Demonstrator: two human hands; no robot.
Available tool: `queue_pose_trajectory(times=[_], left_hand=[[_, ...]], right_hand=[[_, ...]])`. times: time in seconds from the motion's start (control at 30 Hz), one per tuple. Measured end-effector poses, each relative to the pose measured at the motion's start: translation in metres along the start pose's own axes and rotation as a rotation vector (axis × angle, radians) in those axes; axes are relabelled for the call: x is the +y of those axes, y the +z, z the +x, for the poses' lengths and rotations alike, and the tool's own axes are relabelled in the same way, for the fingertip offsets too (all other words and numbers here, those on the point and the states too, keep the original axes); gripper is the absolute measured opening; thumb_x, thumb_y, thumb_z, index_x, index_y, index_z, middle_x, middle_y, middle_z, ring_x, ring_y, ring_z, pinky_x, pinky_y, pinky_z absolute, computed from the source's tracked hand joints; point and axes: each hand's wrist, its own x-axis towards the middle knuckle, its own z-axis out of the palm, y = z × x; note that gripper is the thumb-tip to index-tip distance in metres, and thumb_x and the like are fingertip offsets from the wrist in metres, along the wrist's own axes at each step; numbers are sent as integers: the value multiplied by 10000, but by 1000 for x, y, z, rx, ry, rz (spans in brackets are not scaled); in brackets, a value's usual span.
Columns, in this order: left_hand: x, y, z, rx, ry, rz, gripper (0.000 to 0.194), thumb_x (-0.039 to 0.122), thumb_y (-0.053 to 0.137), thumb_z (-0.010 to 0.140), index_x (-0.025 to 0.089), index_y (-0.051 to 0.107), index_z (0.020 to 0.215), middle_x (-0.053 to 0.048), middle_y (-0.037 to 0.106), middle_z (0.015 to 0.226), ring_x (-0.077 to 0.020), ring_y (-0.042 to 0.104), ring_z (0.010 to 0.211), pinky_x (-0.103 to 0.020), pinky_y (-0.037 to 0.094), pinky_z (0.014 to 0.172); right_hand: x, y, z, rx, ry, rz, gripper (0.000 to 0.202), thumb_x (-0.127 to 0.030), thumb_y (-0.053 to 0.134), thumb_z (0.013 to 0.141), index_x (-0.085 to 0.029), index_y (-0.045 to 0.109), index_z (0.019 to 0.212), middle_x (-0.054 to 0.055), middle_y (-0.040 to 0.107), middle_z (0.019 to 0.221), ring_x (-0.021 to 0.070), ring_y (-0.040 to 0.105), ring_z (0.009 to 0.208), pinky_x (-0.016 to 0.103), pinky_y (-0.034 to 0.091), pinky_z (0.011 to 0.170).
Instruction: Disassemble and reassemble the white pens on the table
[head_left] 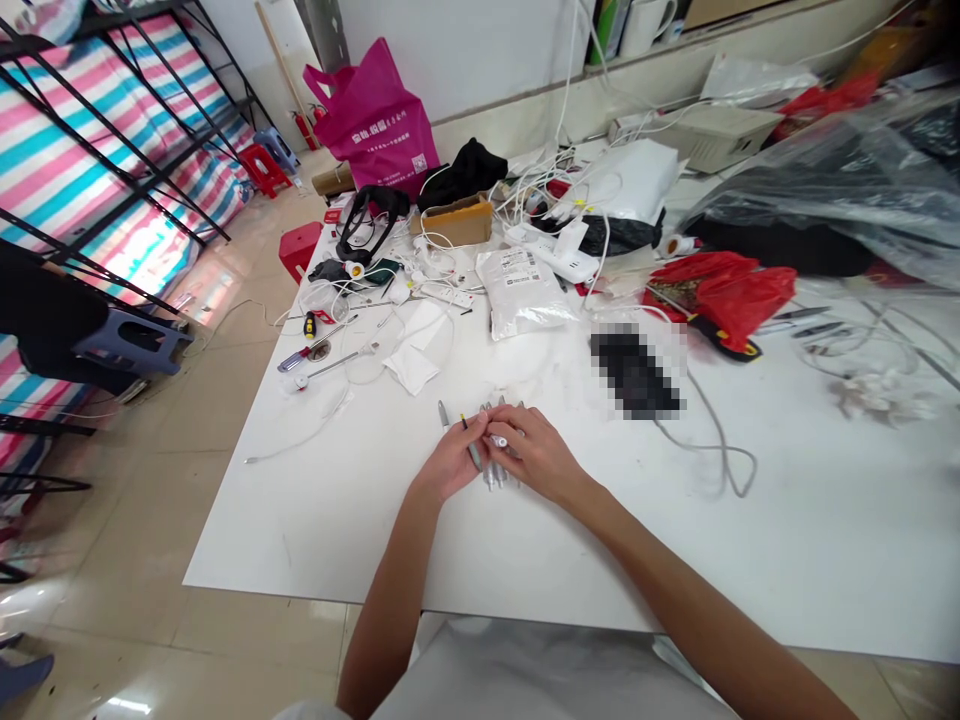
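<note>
My left hand (450, 462) is closed, with the thumb and fingers around a grey pen (474, 456) that slants across the palm. A thin dark piece with a yellow tip (463, 420) shows by the left thumb; I cannot tell whether it belongs to that pen. Beside it, my right hand (544, 455) bends over with its fingertips pinched at a whitish pen-like tube (498, 441). The fingers of both hands nearly meet. Several clear, silvery pens (491, 476) lie side by side on the white table (337, 540) beneath the hands, partly hidden by them.
Ahead lie a white plastic parcel (525, 290), a power strip (559, 255) and tangled cables. Screwdrivers (294, 360) are at the left. A pixelated dark object (637, 375) with a grey cable and a red bag (742, 300) are at the right. A magenta bag (382, 130) stands behind.
</note>
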Motion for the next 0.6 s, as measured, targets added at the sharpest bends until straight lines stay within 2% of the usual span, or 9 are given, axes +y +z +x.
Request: queue_pose_trajectory(times=[0.1, 0.2, 0.3, 0.37, 0.5, 0.6], left_hand=[[5, 3, -2, 13, 29, 54, 402, 428, 717, 957, 159, 749, 1254, -132, 735, 1282, -253, 642, 1282, -349, 487, 1092], [14, 10, -6, 62, 85, 137, 419, 441, 672, 988, 195, 721, 1324, -133, 635, 1481, -287, 515, 1452, -404, 399, 1201], [25, 21, -12, 67, 128, 264, 450, 467, 635, 1005, 240, 678, 1391, -112, 531, 1595, -305, 415, 1536, -463, 332, 1259], [30, 28, -16, 49, 127, 382, 475, 487, 613, 1013, 285, 632, 1443, -81, 491, 1630, -300, 379, 1559, -489, 296, 1283], [36, 39, -18, 39, 140, 565, 494, 503, 561, 1034, 327, 564, 1496, -56, 469, 1646, -277, 382, 1558, -494, 300, 1286], [45, 38, -17, 59, 205, 644, 484, 508, 505, 1055, 289, 551, 1484, -85, 546, 1584, -255, 462, 1505, -448, 374, 1239]], right_hand=[[0, 1, 0, 51, 76, 98, 143, -200, 625, 997, -244, 655, 1129, 94, 725, 1152, 230, 688, 1034, 393, 542, 823], [0, 1, 2, 91, 237, 302, 112, -262, 651, 998, -266, 695, 1101, 66, 753, 1112, 233, 705, 1043, 412, 572, 886], [-2, -2, 4, 85, 404, 465, 113, -309, 670, 989, -274, 714, 1088, 36, 766, 1061, 217, 718, 986, 389, 582, 865], [-4, -4, 6, 101, 463, 514, 118, -335, 679, 982, -268, 715, 1073, 27, 759, 1015, 205, 710, 932, 374, 576, 841], [-9, -6, 9, 155, 501, 558, 139, -373, 662, 988, -252, 698, 1044, 31, 737, 988, 201, 682, 928, 373, 562, 875], [-10, -7, 10, 191, 538, 579, 172, -406, 667, 981, -248, 693, 1045, 36, 731, 994, 204, 677, 929, 376, 560, 890]])
